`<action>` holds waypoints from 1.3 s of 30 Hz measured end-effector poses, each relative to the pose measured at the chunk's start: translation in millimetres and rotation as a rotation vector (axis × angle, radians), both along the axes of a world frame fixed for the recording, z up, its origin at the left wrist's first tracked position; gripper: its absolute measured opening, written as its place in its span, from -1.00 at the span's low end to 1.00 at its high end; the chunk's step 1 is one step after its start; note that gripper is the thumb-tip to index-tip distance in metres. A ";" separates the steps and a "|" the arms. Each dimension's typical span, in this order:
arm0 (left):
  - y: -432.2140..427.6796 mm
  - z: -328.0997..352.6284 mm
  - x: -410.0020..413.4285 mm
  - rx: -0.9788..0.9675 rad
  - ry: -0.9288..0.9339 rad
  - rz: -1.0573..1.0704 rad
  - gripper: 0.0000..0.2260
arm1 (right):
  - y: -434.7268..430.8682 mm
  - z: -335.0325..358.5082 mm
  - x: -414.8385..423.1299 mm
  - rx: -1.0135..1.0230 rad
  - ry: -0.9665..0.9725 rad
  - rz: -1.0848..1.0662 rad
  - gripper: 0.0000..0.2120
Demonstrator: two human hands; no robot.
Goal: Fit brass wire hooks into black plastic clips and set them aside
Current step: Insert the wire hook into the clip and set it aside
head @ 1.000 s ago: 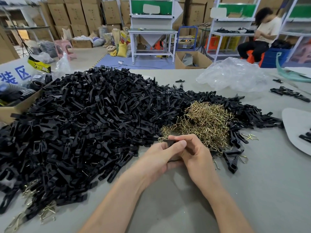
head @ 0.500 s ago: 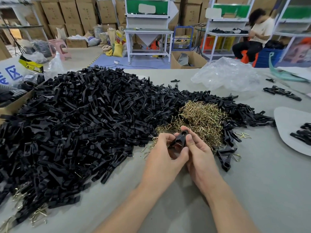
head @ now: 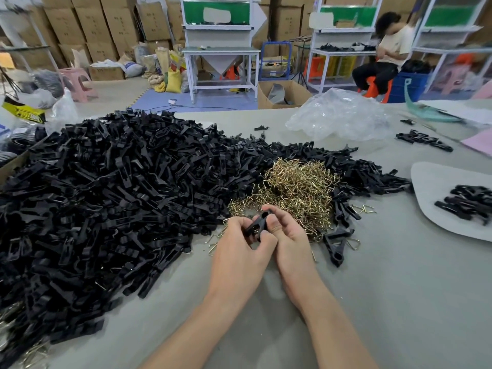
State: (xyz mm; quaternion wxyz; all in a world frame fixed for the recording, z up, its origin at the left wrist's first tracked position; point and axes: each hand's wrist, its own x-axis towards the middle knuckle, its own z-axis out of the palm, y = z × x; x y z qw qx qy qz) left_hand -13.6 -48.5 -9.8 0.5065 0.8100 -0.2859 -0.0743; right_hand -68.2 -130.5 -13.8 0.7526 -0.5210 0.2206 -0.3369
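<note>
Black forked clip (head: 256, 224); tangled brass hooks (head: 300, 185)

A crumpled clear plastic bag (head: 338, 115) lies at the far side of the grey table (head: 399, 302), with a teal curved piece (head: 426, 114), perhaps a hanger, just to its right. Beyond the table stand a white workbench (head: 221, 51), an open cardboard box (head: 266, 101), a yellow sack (head: 173, 81) and a pink stool (head: 77, 81). Stacked cartons (head: 93, 25) line the back wall, and a person (head: 386, 57) sits at the right.
</note>
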 end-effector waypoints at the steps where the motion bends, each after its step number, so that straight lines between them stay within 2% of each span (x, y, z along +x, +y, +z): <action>1: 0.1 0.1 -0.2 -0.002 0.001 0.000 -0.69 | 0.0 0.3 -0.3 -0.004 0.005 0.000 -0.80; 10: 2.3 1.1 -1.9 -0.077 -0.013 -0.045 -0.79 | 1.6 6.7 -7.3 -0.126 0.024 -0.057 -0.78; 14: -5.8 9.9 -9.2 -0.111 -0.058 -0.156 -0.85 | -6.5 14.1 -20.0 -0.143 -0.017 -0.160 -0.76; 20: -74.9 31.4 -46.2 -0.099 -0.126 -0.324 -0.67 | -55.6 28.0 -68.4 -0.105 -0.057 -0.414 -0.74; 25: -183.4 41.1 -98.8 -0.087 -0.079 -0.480 -0.58 | -109.8 31.5 -119.9 0.023 -0.015 -0.744 -0.62; 28: -255.5 49.9 -136.6 -0.094 0.046 -0.591 -0.48 | -128.0 29.1 -146.2 0.066 -0.007 -0.899 -0.63; 31: -291.0 50.4 -162.5 -0.013 0.141 -0.699 -0.37 | -137.5 28.1 -163.4 0.079 0.007 -0.958 -0.64; 35: -268.9 36.0 -164.3 -0.043 0.074 -0.705 -0.53 | -138.2 25.8 -167.8 0.070 -0.007 -0.944 -0.69; 39: -196.1 21.6 -120.2 -0.080 -0.128 -0.639 -0.67 | -111.7 27.2 -149.7 -0.022 0.050 -0.819 -0.68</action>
